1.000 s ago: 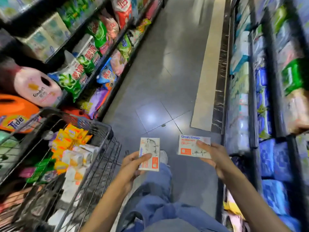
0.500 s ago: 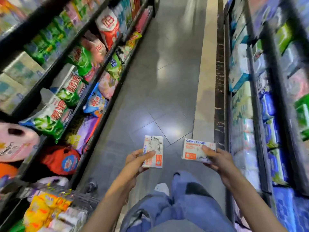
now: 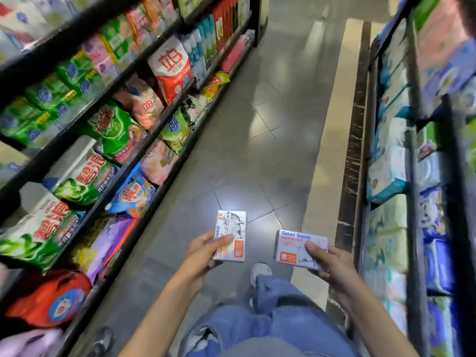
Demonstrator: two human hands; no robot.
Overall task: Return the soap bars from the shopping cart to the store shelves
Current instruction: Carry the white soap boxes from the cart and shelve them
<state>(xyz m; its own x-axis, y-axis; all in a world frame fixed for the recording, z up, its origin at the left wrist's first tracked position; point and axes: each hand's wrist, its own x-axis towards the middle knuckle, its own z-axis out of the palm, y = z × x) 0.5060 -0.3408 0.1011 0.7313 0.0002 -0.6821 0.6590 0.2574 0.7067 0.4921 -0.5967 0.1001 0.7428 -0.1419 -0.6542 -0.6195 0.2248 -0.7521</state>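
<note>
Gone from view is the shopping cart that sat low on your left a second ago. You have walked on down the aisle, carrying both soap boxes in the same grips.

Nearest you, your blue jeans [image 3: 270, 320] and one white shoe [image 3: 260, 271] step over the grey tiled floor [image 3: 244, 155]. Just beyond them, your left hand [image 3: 206, 253] holds a white and orange Goat Soap box [image 3: 231, 233] upright, with the thumb across its face and the fingers [image 3: 202, 239] curled behind it. Your right hand [image 3: 332, 265] grasps a second Goat Soap box [image 3: 293, 249] lying sideways, thumb on its face and fingers wrapped under its lower edge. The two boxes are near each other but apart, both in the air above the floor and not yet on any shelf.

On your left, black left shelves [image 3: 51, 47] carry large laundry powder bags [image 3: 113, 130] in green, red, pink and blue, with a red jug [image 3: 49, 297] on the lowest level. On your right, close to the right hand, the right shelves [image 3: 413, 228] hold blue, white and green packs, blurred by motion. I cannot tell whether matching soap sits among them. Further on, a pale stripe [image 3: 332, 124] runs along the floor into the distance.

You appear to be mid-carry, with the cart behind you. The next job is probably finding the soap's own place on a shelf.
</note>
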